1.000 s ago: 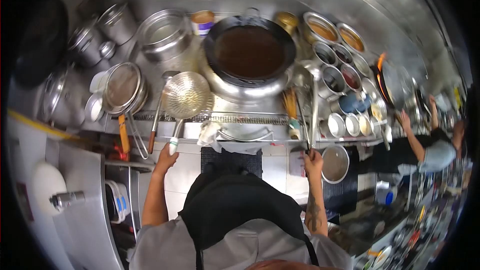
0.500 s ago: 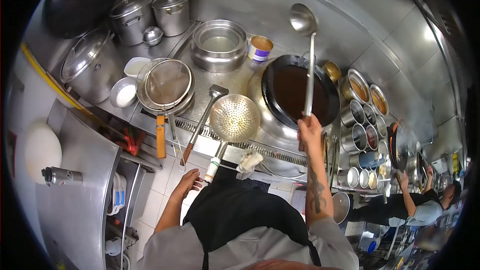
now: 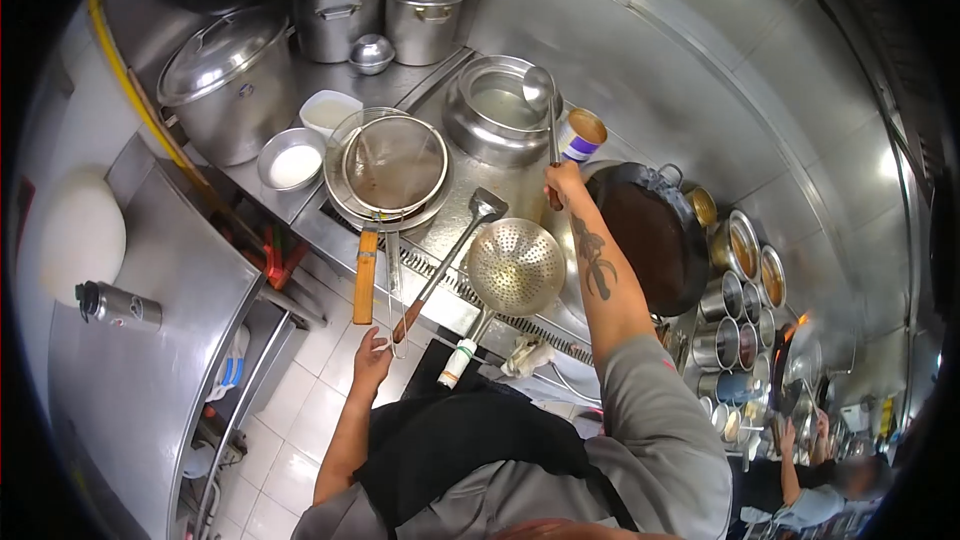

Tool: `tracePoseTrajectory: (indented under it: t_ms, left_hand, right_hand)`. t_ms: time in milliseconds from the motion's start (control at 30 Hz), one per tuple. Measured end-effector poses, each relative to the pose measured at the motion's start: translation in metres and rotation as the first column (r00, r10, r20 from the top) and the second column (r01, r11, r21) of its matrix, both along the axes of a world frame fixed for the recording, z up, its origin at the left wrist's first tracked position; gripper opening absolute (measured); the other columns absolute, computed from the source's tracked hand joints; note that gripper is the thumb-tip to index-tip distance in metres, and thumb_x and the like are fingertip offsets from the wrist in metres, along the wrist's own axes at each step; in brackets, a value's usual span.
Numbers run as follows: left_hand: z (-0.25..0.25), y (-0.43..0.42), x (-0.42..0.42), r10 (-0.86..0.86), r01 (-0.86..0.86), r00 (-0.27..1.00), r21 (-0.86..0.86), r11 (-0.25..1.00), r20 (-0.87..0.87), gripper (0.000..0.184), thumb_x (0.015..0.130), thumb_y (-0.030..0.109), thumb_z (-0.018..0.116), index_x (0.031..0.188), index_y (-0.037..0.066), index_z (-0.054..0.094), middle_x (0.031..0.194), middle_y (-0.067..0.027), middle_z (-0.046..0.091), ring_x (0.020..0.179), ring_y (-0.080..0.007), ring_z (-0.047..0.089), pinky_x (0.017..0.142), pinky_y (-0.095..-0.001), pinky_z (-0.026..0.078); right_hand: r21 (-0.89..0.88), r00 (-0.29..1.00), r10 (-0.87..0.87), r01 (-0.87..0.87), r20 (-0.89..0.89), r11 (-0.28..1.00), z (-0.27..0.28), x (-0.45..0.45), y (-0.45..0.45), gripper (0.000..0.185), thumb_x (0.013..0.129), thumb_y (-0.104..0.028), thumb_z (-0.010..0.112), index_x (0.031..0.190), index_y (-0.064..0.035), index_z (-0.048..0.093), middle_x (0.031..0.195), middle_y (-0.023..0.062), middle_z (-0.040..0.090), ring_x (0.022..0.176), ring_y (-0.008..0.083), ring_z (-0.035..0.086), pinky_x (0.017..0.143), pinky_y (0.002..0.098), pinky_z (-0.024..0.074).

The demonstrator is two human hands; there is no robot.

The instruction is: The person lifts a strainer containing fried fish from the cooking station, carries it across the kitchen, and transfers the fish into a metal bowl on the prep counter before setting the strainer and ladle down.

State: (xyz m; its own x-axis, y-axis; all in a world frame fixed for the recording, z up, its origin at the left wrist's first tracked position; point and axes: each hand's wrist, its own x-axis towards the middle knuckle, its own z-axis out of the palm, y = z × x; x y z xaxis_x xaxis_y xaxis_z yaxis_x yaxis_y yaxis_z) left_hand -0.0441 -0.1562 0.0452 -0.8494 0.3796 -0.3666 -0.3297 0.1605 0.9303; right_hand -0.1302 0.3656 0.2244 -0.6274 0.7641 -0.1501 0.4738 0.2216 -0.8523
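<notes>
My right hand (image 3: 566, 183) is closed around the handle of a long ladle (image 3: 538, 90). The ladle's bowl is over the right rim of a round steel pot (image 3: 497, 145) of clear liquid. An opened can (image 3: 581, 136) with a purple and white label stands just right of the ladle. Low on the left, my left hand (image 3: 371, 364) holds nothing, its fingers loosely bent and apart. It is close to the ends of a wire-handled strainer (image 3: 395, 162) and a wok spatula (image 3: 487, 206). A perforated scoop (image 3: 516, 268) lies between my arms.
A black wok (image 3: 690, 250) of dark liquid sits right of my forearm. Lidded stockpots (image 3: 340, 25) stand at the back left, near a small bowl of white contents (image 3: 292, 162). Steel containers (image 3: 722, 295) line the right side. A co-worker (image 3: 800, 490) stands at far right, near flames.
My right hand has carried the ladle left, from over the wok to the steel pot. My left hand has shifted slightly toward the strainer handle. The view has turned to the left.
</notes>
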Motion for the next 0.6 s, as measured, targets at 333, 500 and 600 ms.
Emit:
tracePoseTrajectory:
  t_ms: [333,500,600]
  left_hand:
    - [0.130,0.013,0.026,0.101,-0.108,0.789,0.025,0.994,-0.606,0.029,0.085,-0.005,0.058,0.115,-0.004,0.057,0.099,-0.0114,0.062,0.089,-0.0188,0.062,0.080,-0.0300,0.050]
    - [0.140,0.076,0.024,-0.261,0.177,0.685,-0.192,0.965,-0.680,0.050,0.079,0.005,0.067,0.125,-0.007,0.050,0.112,-0.0225,0.056,0.107,-0.0347,0.055,0.095,-0.0432,0.043]
    - [0.124,0.097,0.020,-0.445,0.173,0.530,-0.422,0.890,-0.722,0.061,0.076,0.009,0.067,0.128,-0.011,0.044,0.123,-0.0276,0.047,0.117,-0.0408,0.045,0.102,-0.0476,0.035]
  right_hand:
    - [-0.871,0.800,-0.397,-0.491,-0.451,0.000,0.038,-0.014,0.026,0.026,0.083,0.000,0.052,0.104,0.0125,0.042,0.073,0.0041,0.049,0.055,0.0130,0.054,0.048,0.0240,0.0411]
    - [-0.802,0.723,-0.452,-0.597,-0.523,-0.027,0.059,0.015,0.026,0.043,0.083,0.002,0.053,0.117,0.0177,0.032,0.076,0.0055,0.049,0.056,0.0138,0.054,0.049,0.0259,0.0427]
    - [-0.812,0.720,-0.452,-0.584,-0.526,0.015,0.072,0.038,0.037,0.041,0.084,0.001,0.052,0.117,0.0162,0.033,0.076,0.0052,0.049,0.056,0.0129,0.054,0.049,0.0249,0.0420]
